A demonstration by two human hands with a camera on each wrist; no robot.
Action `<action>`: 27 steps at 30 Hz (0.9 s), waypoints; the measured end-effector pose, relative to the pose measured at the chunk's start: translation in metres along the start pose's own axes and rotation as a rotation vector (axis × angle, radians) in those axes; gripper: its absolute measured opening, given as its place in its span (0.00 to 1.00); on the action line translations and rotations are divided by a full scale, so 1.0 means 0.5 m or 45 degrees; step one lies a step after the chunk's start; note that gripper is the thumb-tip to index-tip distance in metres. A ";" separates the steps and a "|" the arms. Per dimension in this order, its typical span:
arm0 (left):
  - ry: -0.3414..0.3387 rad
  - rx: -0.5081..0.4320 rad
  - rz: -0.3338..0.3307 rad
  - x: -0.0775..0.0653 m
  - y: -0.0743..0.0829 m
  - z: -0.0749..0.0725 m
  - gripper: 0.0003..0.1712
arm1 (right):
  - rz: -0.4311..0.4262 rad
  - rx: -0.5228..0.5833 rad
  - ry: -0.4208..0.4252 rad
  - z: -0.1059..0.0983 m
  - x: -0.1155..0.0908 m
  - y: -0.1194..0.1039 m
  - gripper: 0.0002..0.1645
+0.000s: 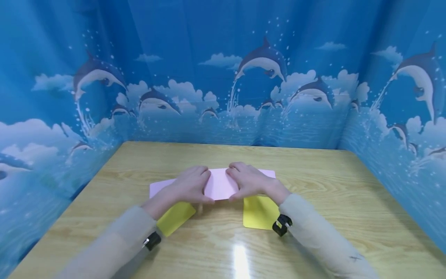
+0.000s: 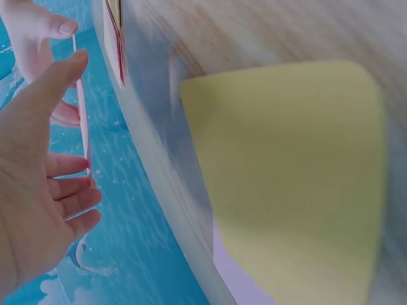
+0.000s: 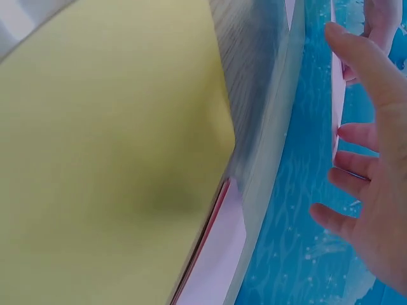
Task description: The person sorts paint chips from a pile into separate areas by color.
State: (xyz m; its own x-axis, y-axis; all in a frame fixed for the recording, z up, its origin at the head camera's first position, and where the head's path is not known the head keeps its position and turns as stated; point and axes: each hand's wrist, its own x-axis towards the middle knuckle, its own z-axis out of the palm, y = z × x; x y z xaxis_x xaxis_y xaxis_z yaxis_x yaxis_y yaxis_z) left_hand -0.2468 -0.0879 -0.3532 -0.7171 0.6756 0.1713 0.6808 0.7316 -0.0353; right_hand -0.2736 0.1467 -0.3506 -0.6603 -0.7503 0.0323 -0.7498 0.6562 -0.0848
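Note:
Both hands hold a pink sheet of paper (image 1: 219, 185) between them, above the table. My left hand (image 1: 191, 185) grips its left part, thumb at the near edge and fingers toward the far edge. On the other side my right hand (image 1: 249, 181) grips it the same way. Seen edge-on in the left wrist view, the pink sheet (image 2: 83, 121) looks thin and nearly flat. Behind the left hand lies a lilac-pink piece (image 1: 158, 187), and another pink piece (image 1: 268, 173) shows past the right hand. Both are partly hidden by the hands.
A yellow sheet (image 1: 177, 219) lies under the left wrist, a second yellow sheet (image 1: 259, 214) near the right wrist. Pink paper with red layers (image 3: 219, 248) shows beside the yellow in the right wrist view. A dolphin-print curtain (image 1: 216, 77) surrounds the wooden table (image 1: 313, 174).

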 end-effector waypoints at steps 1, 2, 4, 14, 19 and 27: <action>-0.007 -0.005 0.001 0.006 0.002 0.000 0.44 | 0.009 0.008 0.002 -0.001 -0.004 0.004 0.52; -0.011 -0.010 0.004 0.012 0.005 -0.001 0.44 | 0.017 0.016 0.002 -0.002 -0.008 0.008 0.52; -0.030 -0.024 0.004 0.024 0.011 -0.002 0.44 | 0.030 0.022 0.003 -0.004 -0.016 0.016 0.52; -0.151 -0.043 -0.004 0.092 0.036 0.007 0.46 | 0.128 0.103 0.008 -0.001 -0.061 0.058 0.54; -0.165 -0.062 0.016 0.124 0.047 0.016 0.46 | 0.149 0.097 0.020 -0.001 -0.078 0.076 0.53; -0.202 -0.063 0.035 0.172 0.062 0.023 0.48 | 0.189 0.093 0.032 0.000 -0.099 0.108 0.52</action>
State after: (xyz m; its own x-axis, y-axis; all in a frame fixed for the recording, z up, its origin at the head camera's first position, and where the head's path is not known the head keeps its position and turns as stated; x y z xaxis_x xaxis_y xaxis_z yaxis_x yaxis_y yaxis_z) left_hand -0.2893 -0.0061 -0.3507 -0.7098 0.7043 0.0133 0.7044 0.7097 0.0110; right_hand -0.2816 0.2195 -0.3567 -0.7651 -0.6427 0.0392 -0.6395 0.7515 -0.1624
